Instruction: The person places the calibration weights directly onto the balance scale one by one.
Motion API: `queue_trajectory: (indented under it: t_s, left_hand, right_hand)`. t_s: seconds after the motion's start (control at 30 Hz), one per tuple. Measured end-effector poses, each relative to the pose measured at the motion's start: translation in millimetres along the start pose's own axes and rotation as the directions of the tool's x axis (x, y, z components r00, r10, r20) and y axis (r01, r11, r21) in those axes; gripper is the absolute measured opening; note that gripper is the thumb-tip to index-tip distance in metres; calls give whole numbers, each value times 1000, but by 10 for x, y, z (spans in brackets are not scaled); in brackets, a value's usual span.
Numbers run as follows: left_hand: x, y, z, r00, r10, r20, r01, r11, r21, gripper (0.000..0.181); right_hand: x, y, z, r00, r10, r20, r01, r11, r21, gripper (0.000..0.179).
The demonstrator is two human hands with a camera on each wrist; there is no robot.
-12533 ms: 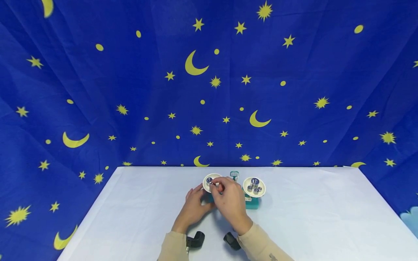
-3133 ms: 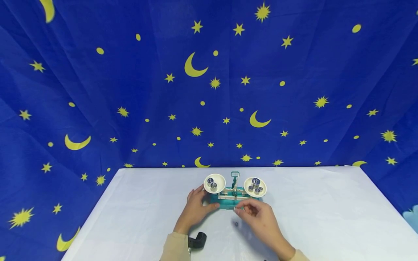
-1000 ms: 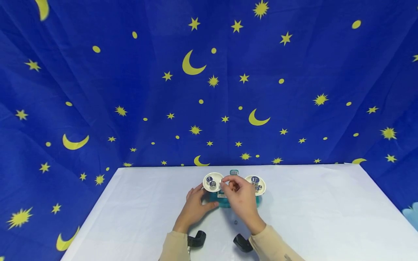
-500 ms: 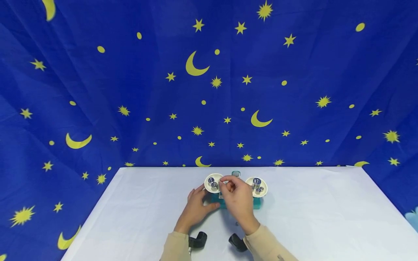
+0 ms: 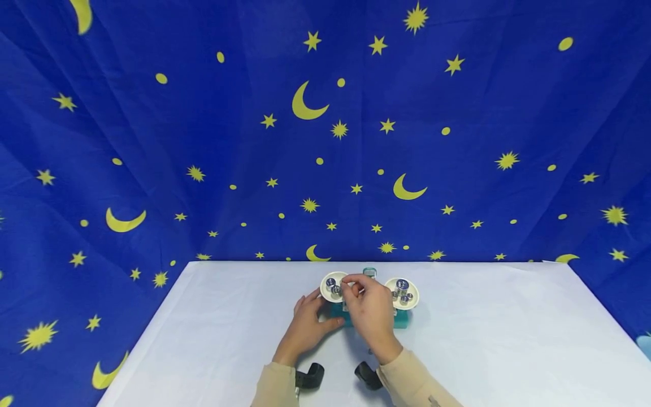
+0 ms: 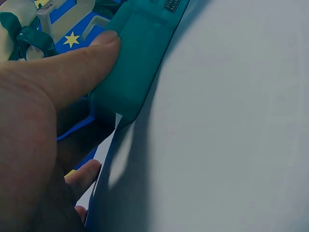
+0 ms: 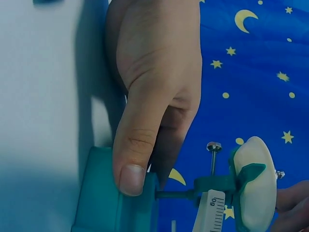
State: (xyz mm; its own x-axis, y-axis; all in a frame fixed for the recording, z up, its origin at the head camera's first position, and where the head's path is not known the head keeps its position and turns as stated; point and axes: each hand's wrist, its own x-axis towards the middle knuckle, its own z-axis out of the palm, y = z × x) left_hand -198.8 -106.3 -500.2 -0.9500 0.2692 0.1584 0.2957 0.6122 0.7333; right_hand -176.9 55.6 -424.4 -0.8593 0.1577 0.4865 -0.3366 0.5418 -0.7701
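Observation:
A teal balance scale (image 5: 402, 320) stands near the middle of the table. Two metal weights (image 5: 335, 290) sit in its white left pan (image 5: 325, 298); several more weights (image 5: 402, 285) are in the right pan (image 5: 413, 302). My left hand (image 5: 305, 327) steadies the scale, its thumb on the left end of the teal base (image 6: 137, 53) and the fingers behind. Over the inner edge of the left pan, my right hand (image 5: 371, 311) pinches a tiny metal weight, mostly hidden by the fingertips. In the right wrist view, right-hand fingers (image 7: 292, 199) show beside the left pan (image 7: 256, 193).
A small weight (image 5: 370, 351) lies on the white table (image 5: 498, 339), partly covered by the right wrist. Black wrist-camera mounts (image 5: 311, 376) jut from both wrists, close above the tabletop. A blue cloth (image 5: 254, 141) with yellow moons and stars hangs behind the table.
The left pan has gained a second weight since the oldest frame. My right hand has moved from the front of the scale up to the left pan. My left hand stays put.

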Motion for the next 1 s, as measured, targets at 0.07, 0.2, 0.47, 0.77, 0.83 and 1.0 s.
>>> queue_trajectory:
  t_s: [0.07, 0.2, 0.47, 0.77, 0.83, 1.0]
  left_hand:
    - [4, 2, 4, 1000, 7, -1, -7, 1000, 2, 65]
    - [11, -4, 15, 1000, 19, -8, -19, 1000, 6, 64]
    - [8, -6, 29, 999, 32, -16, -32, 999, 4, 64]
    - [-7, -4, 31, 1000, 16, -14, -16, 1000, -3, 66]
    - [-8, -6, 28, 1000, 19, -17, -19, 1000, 1, 66]
    - [-4, -4, 18, 1000, 11, -16, -11, 1000, 3, 65]
  right_hand:
    - [2, 4, 5, 1000, 0, -2, 0, 1000, -15, 4]
    - [6, 19, 18, 1000, -7, -5, 6, 999, -37, 5]
    - [-5, 59, 43, 1000, -4, 4, 4, 998, -61, 5]
    - [-18, 51, 41, 999, -21, 27, 24, 996, -88, 9]
    - [-24, 52, 42, 999, -24, 32, 27, 996, -87, 10]
    - [-44, 57, 33, 999, -39, 15, 40, 996, -78, 14]
